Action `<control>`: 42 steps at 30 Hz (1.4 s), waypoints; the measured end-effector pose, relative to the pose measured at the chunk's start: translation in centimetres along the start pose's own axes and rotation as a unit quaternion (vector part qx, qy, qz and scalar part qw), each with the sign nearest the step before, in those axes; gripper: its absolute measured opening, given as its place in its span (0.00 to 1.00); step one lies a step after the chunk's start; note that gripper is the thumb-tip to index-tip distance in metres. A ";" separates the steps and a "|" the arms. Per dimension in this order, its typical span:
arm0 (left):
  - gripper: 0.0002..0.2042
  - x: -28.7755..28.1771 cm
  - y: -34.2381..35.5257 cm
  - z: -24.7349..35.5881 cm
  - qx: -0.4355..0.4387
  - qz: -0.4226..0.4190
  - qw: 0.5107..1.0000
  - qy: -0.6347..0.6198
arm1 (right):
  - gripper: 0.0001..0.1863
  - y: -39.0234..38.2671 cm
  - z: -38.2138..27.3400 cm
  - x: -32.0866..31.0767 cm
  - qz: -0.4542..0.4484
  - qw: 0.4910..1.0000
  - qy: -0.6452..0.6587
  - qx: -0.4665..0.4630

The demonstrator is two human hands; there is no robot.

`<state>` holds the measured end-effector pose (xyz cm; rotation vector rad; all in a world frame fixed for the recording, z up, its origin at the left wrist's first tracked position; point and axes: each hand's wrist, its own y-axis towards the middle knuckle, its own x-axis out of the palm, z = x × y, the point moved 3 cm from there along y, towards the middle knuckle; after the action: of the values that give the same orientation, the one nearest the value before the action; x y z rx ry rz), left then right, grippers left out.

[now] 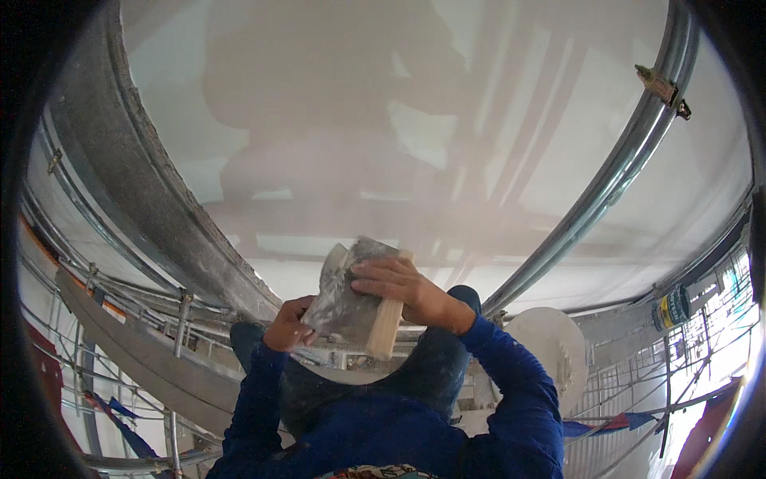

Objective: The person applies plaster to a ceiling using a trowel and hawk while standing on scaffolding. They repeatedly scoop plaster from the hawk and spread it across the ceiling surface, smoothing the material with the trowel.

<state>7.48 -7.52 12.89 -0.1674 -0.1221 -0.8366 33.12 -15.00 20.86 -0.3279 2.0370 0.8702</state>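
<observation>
In front of my knees I hold a pale wooden block (387, 329) with a dusty grey sheet (343, 315), which looks like sandpaper, lying against its side. My right hand (411, 291) is closed over the block, its fingers lying across the sheet's upper part. At the sheet's lower left edge, my left hand (291, 323) pinches a corner between thumb and fingers. The sheet's upper left end curls up, showing a paler side. My right palm hides part of the block.
A pale plastered wall (319, 160) fills the view ahead. One metal scaffold pole (598, 199) rises at the right, and a rough grey concrete edge (159, 184) runs at the left. A whitish round container (546, 351) stands by my right elbow; a dark bucket (672, 308) is farther right.
</observation>
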 end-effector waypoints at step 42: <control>0.34 -20.7 -12.7 -13.9 0.016 0.430 0.858 0.280 | 0.22 1.7 21.5 -25.1 0.676 0.650 -0.194 0.288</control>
<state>-15.19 -3.53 -3.02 0.0662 0.4684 0.0434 60.29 -1.20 33.78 1.8069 1.7414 0.8525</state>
